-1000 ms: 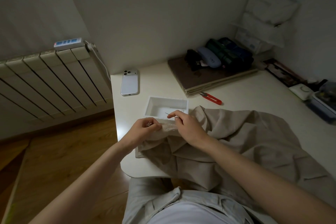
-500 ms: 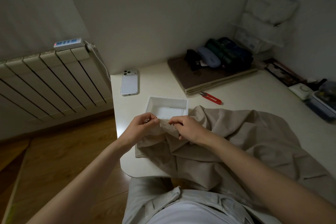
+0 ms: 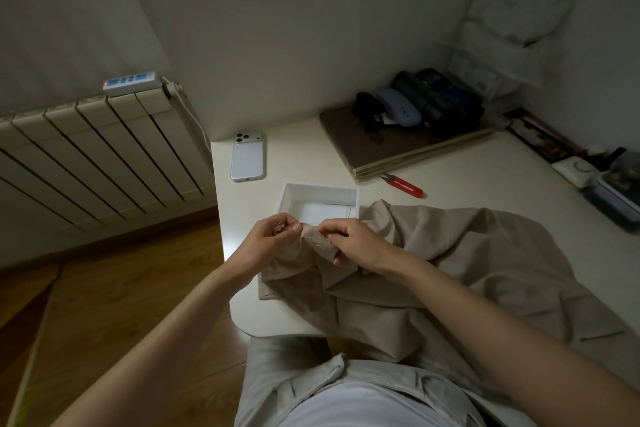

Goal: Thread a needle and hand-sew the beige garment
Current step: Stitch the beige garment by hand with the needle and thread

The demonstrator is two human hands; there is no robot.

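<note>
Two tight pinches hold one raised fold of the beige garment [image 3: 450, 270]: left hand [image 3: 273, 241] at its end, right hand [image 3: 358, 246] just beside, fingers curled on cloth

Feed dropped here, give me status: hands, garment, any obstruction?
Left hand pinches beige garment edge. Right hand pinches the fold beside it. White box just beyond hands.

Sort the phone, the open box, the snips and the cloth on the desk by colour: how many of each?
White: 2, the phone and the open box
Red: 1, the snips
Beige: 1, the garment
Total: 4
</note>
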